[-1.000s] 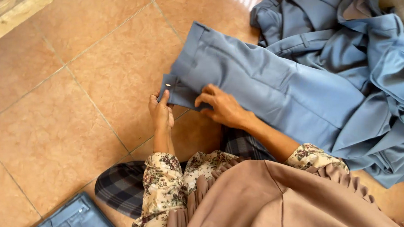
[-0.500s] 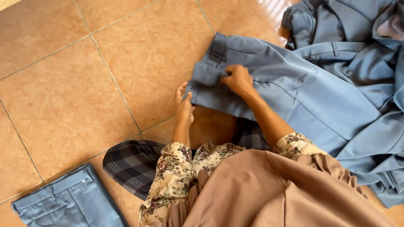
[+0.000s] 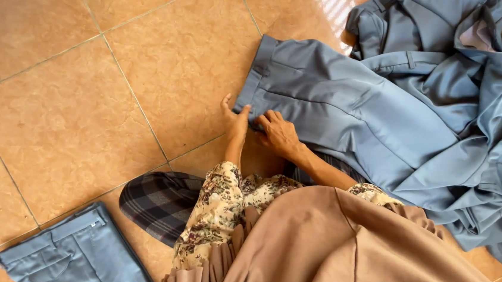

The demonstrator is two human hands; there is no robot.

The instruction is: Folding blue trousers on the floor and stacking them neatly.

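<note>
I saw both hands on the blue-grey trousers (image 3: 344, 110) spread flat on the tiled floor (image 3: 58, 120) at centre frame. My left hand (image 3: 236, 119) pinched the waistband corner between thumb and fingers; my right hand (image 3: 278, 134), just beside it at 3 o'clock, pressed loosely curled fingers on the same edge. A heap of matching garments (image 3: 452, 41) lay at 2 o'clock, touching the trousers. A folded pair (image 3: 73, 265) sat well apart at 8 o'clock.
</note>
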